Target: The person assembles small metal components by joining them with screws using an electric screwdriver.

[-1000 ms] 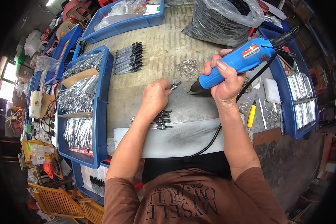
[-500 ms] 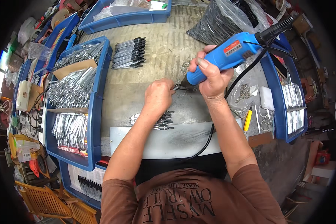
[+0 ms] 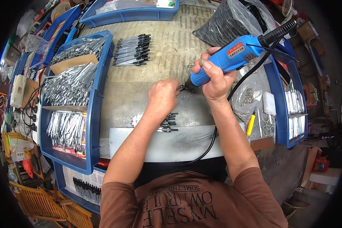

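Note:
My right hand (image 3: 215, 78) grips a blue electric screwdriver (image 3: 237, 53) with a black cord, its tip pointing down-left at the bench. My left hand (image 3: 162, 97) is closed around a small metal part right at the tool's tip (image 3: 183, 88); the part is mostly hidden by my fingers. Just below my left wrist lies a small pile of silver pieces with black ends (image 3: 164, 121). A neat row of similar black-tipped pieces (image 3: 133, 50) lies farther back on the worn bench (image 3: 129, 91).
A long blue tray (image 3: 97, 98) at the left holds several heaps of silver metal pieces. A black plastic bag (image 3: 226, 26) sits at the back right. More blue trays stand at the back (image 3: 129, 15) and right (image 3: 281, 98). Small screws (image 3: 249, 97) and a yellow tool (image 3: 250, 124) lie at the right.
My two hands have come together: the left hand closed in on the small part and the screwdriver tip moved down onto it.

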{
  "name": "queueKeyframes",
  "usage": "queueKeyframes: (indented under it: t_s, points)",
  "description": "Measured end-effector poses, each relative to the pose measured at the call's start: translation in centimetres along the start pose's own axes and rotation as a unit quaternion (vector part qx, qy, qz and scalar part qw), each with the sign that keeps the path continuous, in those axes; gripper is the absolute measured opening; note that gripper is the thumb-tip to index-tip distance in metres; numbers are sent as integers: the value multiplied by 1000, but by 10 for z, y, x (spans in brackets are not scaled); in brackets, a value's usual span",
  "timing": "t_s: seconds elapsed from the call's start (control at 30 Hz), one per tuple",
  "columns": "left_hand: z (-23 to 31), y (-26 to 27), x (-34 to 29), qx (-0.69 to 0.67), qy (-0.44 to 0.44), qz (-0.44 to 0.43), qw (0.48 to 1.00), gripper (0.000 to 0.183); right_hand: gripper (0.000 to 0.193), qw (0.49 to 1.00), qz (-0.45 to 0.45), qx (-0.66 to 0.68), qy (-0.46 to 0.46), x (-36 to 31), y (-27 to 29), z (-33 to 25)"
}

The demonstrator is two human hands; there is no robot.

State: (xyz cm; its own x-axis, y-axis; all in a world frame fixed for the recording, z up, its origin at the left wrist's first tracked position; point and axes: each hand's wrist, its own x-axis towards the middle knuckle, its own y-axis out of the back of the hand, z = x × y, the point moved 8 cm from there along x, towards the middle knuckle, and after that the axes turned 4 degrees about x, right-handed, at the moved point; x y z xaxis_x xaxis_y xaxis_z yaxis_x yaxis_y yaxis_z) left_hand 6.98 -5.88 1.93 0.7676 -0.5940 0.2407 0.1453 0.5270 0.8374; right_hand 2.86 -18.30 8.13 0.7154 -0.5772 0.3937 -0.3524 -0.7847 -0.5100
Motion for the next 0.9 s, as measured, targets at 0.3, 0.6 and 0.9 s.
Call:
queueKeyframes:
  t_s: [0.3,0.6,0.9]
  points:
    - [-1,-2,-1,-2,3,-2,1000,11,33,1000,-29,-8,3,-1,-10,-1]
    - [-4,-6,2,-24,9,-15,1000,4,23,988,-85,-121,46,4,-28,10]
    - [-2,-5,0,-2,-14,2,1000,6,26,989,-100,-111,6,5,-26,10]
